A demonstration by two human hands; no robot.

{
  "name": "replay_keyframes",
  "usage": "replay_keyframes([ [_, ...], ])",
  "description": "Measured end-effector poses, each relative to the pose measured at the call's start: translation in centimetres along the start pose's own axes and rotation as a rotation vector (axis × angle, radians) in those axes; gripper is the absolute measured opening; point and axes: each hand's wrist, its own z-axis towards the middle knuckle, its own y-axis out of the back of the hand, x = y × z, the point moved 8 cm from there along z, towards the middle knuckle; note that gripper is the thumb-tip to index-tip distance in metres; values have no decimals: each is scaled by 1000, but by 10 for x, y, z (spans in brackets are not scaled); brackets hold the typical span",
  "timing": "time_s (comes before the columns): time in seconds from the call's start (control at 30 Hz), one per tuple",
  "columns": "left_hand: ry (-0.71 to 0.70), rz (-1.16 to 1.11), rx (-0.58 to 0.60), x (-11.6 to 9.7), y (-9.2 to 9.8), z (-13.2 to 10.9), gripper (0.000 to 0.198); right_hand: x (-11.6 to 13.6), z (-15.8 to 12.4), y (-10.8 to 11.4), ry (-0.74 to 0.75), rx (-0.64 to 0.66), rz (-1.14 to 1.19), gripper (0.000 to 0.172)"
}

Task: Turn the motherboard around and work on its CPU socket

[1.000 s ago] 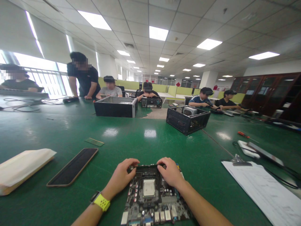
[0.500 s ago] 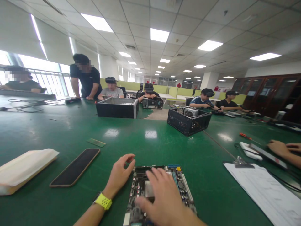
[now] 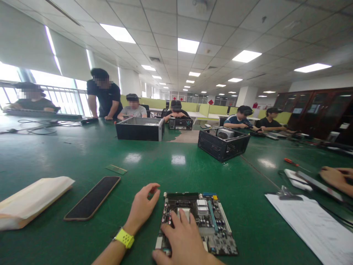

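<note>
A computer motherboard lies flat on the green table just in front of me. My right hand rests on its near half with fingers stretched out toward the square processor socket. My left hand, with a yellow watch strap at the wrist, sits on the table beside the board's left edge; its fingers are loosely curled, thumb and forefinger close together, holding nothing that I can see.
A dark phone and a cream envelope lie to the left. Papers on a clipboard lie to the right, where another person's hand touches a device. Two open computer cases stand farther back, people seated beyond.
Both hands left the board's far edge. My right hand pulled back onto the near half of the board, my left slid off to its left side. Another person's hand came in at the right.
</note>
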Motion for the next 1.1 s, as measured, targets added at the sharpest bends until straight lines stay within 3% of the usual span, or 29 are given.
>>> replay_keyframes([
  [0.17,10,-9,19,5,-3,0,27,-9,5,9,-36,-45,-57,55],
  [0.27,10,-15,29,6,-3,-1,27,-29,11,15,-32,-103,-104,48],
  [0.4,7,-20,42,3,-4,-2,27,-95,23,39,-145,-148,-217,42],
  [0.57,-3,-29,72,0,-6,-1,26,-206,28,73,-510,-189,-356,52],
  [0.63,-11,-27,90,-1,-8,-1,24,-232,27,78,-582,-188,-365,51],
  [0.7,-17,-28,110,-3,-9,-2,23,-243,26,79,-597,-188,-350,49],
  [0.8,-29,-25,136,-8,-11,-3,22,-236,24,84,-584,-215,-332,46],
  [0.9,-53,-17,146,-13,-12,-4,21,-206,21,87,-529,-233,-314,45],
  [1.1,-86,-8,165,-17,-16,-5,19,-90,3,66,-204,-202,-179,50],
])
